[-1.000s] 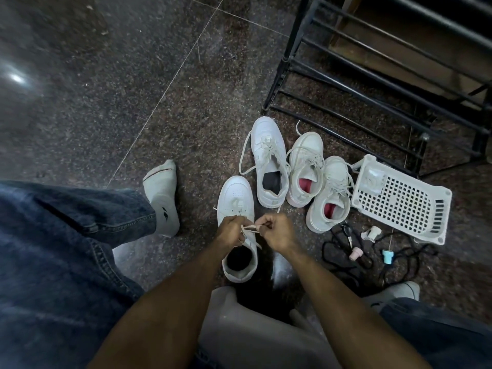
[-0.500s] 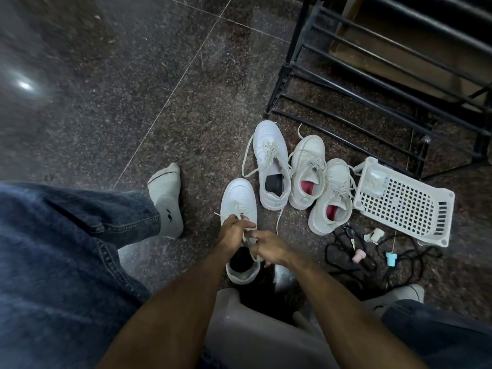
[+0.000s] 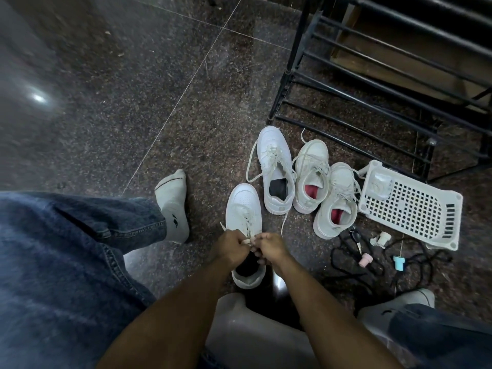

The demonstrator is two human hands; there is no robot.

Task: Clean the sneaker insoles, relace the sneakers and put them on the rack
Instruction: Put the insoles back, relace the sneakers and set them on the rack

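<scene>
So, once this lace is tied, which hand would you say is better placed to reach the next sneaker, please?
Probably the right hand: the other three sneakers lie on its side, while the left hand is farther from them. Both now pinch the lace.

Near sneaker [image 3: 243, 209] on floor [image 3: 133, 102], under both hands. Three sneakers [image 3: 306, 179] in a row behind-right. Basket [image 3: 407, 206] right of them; rack [image 3: 372, 89] behind. Cords [image 3: 372, 265] before basket.

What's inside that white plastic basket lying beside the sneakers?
The white basket holds a small crumpled clear plastic wrapper in its far corner. The rest shows only the perforated bottom. What the wrapper contains is too blurred to tell.
</scene>
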